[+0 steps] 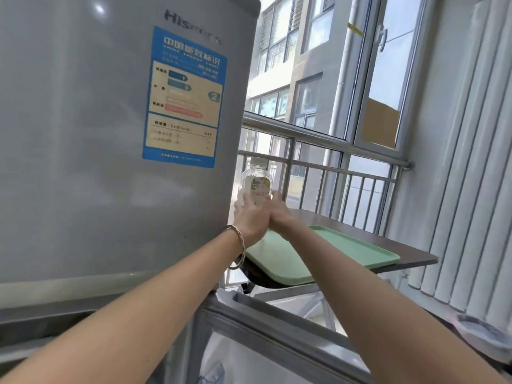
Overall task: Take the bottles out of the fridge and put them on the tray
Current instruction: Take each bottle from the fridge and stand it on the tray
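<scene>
At frame centre, your left hand (250,220) and right hand (277,210) fingers clasp the clear plastic bottle (255,184) upright, ready for the pale green tray (346,250).

Grey fridge (97,162), blue label (184,97), mint-green tray (332,253), clear bottle (256,184)

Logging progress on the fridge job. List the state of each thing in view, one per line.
Bottle: upright, clear, held in the air above the tray's near end.
Left hand: gripping the bottle.
Right hand: gripping the bottle.
Tray: flat on the table, nothing visible on it.
Lower fridge door: open.
</scene>
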Tool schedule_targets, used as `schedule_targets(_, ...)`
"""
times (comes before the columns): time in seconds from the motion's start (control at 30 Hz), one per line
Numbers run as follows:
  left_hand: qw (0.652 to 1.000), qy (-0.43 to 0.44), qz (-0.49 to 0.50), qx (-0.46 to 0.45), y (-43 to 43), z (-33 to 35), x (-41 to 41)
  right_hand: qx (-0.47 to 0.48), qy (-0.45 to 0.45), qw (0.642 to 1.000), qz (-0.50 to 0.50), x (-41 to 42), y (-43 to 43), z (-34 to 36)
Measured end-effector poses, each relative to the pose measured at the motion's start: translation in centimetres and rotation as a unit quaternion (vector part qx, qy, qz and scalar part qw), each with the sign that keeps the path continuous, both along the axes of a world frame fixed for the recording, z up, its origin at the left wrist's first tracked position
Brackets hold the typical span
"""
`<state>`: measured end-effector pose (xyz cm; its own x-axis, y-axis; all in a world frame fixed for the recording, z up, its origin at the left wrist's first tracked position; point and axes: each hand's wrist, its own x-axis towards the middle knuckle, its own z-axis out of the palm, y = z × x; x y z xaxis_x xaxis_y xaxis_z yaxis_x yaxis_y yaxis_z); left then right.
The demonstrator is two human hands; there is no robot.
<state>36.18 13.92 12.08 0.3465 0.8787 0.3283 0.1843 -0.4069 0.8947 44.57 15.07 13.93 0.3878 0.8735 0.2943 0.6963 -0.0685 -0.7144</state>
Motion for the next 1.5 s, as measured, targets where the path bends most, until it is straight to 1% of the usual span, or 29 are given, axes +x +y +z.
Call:
schedule_targets(0.03,1.000,0.014,-0.008,0.013,-0.9,0.1,-0.5,0.001,-0.071,0.997,-0.019,-0.2,-1.1,0.0)
schedule_targets(0.1,0.997,0.044,-0.043,0.035,-2.9,0.4,-2.0,0.013,-0.214,0.975,-0.048,-1.2,-3.9,0.0)
schedule_targets(0.13,0.995,0.059,-0.057,0.056,-3.8,0.5,-2.7,0.025,-0.249,0.967,-0.051,-1.9,-5.5,0.1)
schedule_targets(0.17,0.992,0.078,-0.067,0.078,-4.9,0.6,-3.5,0.048,-0.263,0.962,-0.049,-2.3,-6.8,0.0)
schedule_targets(0.23,0.984,0.109,-0.079,0.114,-6.9,0.7,-5.5,0.097,-0.266,0.958,-0.045,-3.7,-9.8,-0.2)
schedule_targets(0.3,0.978,0.133,-0.100,0.127,-8.5,0.5,-7.3,0.138,-0.266,0.954,-0.027,-5.3,-12.4,-0.7)
schedule_targets(0.33,0.975,0.141,-0.116,0.126,-9.3,0.1,-8.4,0.145,-0.249,0.958,-0.013,-6.5,-13.8,-1.1)
schedule_targets(0.4,0.970,0.159,-0.133,0.129,-10.8,-0.6,-10.4,0.134,-0.185,0.973,0.026,-8.5,-15.6,-2.1)
schedule_targets(0.5,0.962,0.215,-0.120,0.118,-12.1,-2.3,-13.6,0.074,-0.173,0.981,0.041,-11.3,-17.0,-4.6)
schedule_targets(0.57,0.955,0.249,-0.137,0.086,-11.9,-4.0,-15.8,0.024,-0.142,0.987,0.064,-13.0,-16.8,-6.8)
schedule_targets(0.6,0.950,0.270,-0.137,0.071,-11.7,-5.1,-17.4,-0.016,-0.161,0.983,0.081,-14.3,-16.3,-8.3)
schedule_targets(0.67,0.934,0.331,-0.126,0.045,-11.1,-7.3,-20.0,-0.102,-0.232,0.960,0.124,-16.6,-14.7,-11.0)
schedule_targets(0.8,0.908,0.418,-0.028,0.014,-8.9,-13.1,-23.9,-0.190,-0.317,0.907,0.202,-20.5,-11.8,-16.3)
schedule_targets(0.83,0.900,0.437,-0.003,0.004,-8.1,-14.8,-24.7,-0.210,-0.314,0.900,0.218,-21.2,-11.3,-17.6)
schedule_targets(0.9,0.882,0.471,0.031,0.001,-6.6,-18.1,-26.2,-0.249,-0.290,0.898,0.218,-22.2,-9.4,-20.4)
schedule_targets(1.03,0.850,0.520,0.076,0.036,-4.1,-23.5,-28.1,-0.302,-0.269,0.888,0.219,-23.5,-4.9,-25.6)
schedule_targets(1.1,0.843,0.532,0.084,0.018,-3.1,-25.5,-28.4,-0.309,-0.276,0.882,0.226,-23.7,-2.2,-28.1)
schedule_targets(1.2,0.843,0.528,0.097,-0.011,-1.9,-27.3,-28.7,-0.317,-0.312,0.861,0.249,-24.1,0.2,-30.1)
schedule_targets(1.27,0.839,0.533,0.106,-0.027,-0.7,-28.2,-29.0,-0.324,-0.315,0.852,0.266,-24.4,1.9,-31.2)
schedule_targets(1.4,0.836,0.532,0.128,-0.040,1.5,-30.1,-29.2,-0.310,-0.302,0.856,0.281,-24.7,5.0,-33.5)
schedule_targets(1.5,0.838,0.527,0.135,-0.040,2.6,-31.1,-29.5,-0.289,-0.258,0.875,0.291,-24.6,6.2,-34.7)
